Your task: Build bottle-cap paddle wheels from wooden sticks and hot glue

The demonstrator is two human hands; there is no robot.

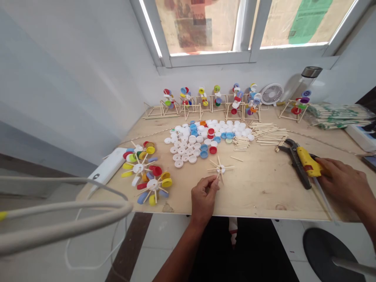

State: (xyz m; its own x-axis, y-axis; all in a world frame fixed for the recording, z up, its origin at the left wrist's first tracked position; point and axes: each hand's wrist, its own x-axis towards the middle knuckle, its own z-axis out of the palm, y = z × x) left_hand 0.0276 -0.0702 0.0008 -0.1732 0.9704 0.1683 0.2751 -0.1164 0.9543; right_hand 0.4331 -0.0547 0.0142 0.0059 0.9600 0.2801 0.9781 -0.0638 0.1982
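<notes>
My left hand (204, 197) pinches a thin wooden stick at the lower end of a small wheel, a white bottle cap (221, 169) with several sticks radiating from it. My right hand (342, 184) grips a yellow hot glue gun (308, 162) at the right of the plywood table (261, 196). A long translucent glue stick (324, 199) runs down from the hand area. Black-handled pliers (295, 164) lie under and beside the gun. A loose craft stick (236, 158) rests just above the wheel.
A heap of white, blue and red caps (199, 141) and piles of craft sticks (268, 133) lie on the table. Cap wheels (147, 172) sit at left. Stick-framed models (205, 103), a small fan (272, 94) and a glass bottle (305, 82) line the back. A white cable (58, 223) crosses the foreground.
</notes>
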